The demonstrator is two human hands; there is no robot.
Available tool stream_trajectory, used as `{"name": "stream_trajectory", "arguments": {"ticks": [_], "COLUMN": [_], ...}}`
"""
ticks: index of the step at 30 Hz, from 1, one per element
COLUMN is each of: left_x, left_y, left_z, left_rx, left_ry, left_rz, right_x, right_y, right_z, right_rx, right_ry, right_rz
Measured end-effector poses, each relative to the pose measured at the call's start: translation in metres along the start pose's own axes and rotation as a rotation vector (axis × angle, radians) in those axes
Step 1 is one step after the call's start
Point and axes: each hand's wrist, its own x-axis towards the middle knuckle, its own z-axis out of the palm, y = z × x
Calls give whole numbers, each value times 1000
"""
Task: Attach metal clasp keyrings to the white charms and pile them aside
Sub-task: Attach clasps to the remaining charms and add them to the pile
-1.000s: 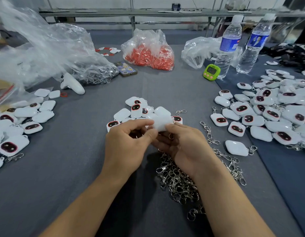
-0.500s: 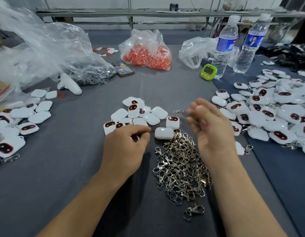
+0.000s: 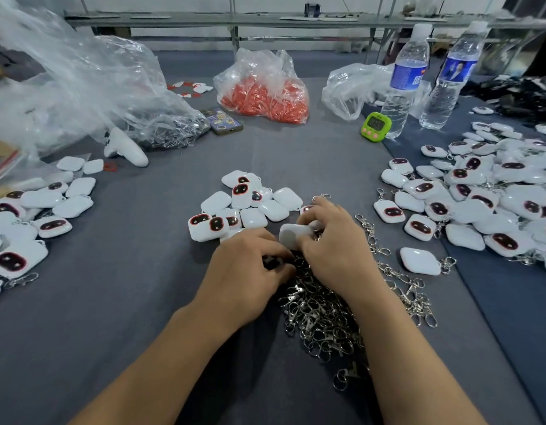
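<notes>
A heap of metal clasp keyrings (image 3: 323,314) lies on the grey cloth in front of me. Behind it sits a small cluster of white charms (image 3: 241,207), some showing dark red-rimmed faces. My right hand (image 3: 333,246) grips one white charm (image 3: 293,234) at the near edge of that cluster, fingers curled over it. My left hand (image 3: 250,271) is beside it, fingertips pinching a small dark metal piece at the top of the keyring heap. A big pile of charms with keyrings attached (image 3: 486,197) spreads out at the right.
More white charms (image 3: 29,216) lie at the left. Further back are crumpled clear plastic bags (image 3: 81,87), a bag of orange parts (image 3: 265,93), a phone (image 3: 222,121), a green timer (image 3: 376,125) and two water bottles (image 3: 403,81).
My right hand swung out to the right pile, opened, then came back and took hold of a fresh charm. My left hand dropped slightly onto the keyring heap.
</notes>
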Motion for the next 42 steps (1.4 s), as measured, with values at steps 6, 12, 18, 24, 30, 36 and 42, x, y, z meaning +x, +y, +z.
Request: {"name": "stream_trajectory", "arguments": {"ticks": [6,12,18,24,30,36,42], "left_x": [0,7,9,9,9,9,1], "left_y": [-4,-3,-2,1,0,-2,3], "left_z": [0,-4,-7,-9,-11,-8,-6], "left_rx": [-151,-588,-908,-991,-935,-747,-345], "left_ry": [124,269,297,307,345,363,362], "left_rz": [-69,-212,-294,-264,-252,-216,-97], "right_x": [-9,-10,-14,-18,-16,-14,-14], "right_y": [-9,-23,-23,-28,-29,-29,-27], "right_z": [-5,-6,-2,3,5,1,1], "right_rx": [247,1108,1027,734,617,713,606], "right_ry": [197,14,-136,-114,18,58,83], "right_rz": [25,230,259,122,166,222,159]}}
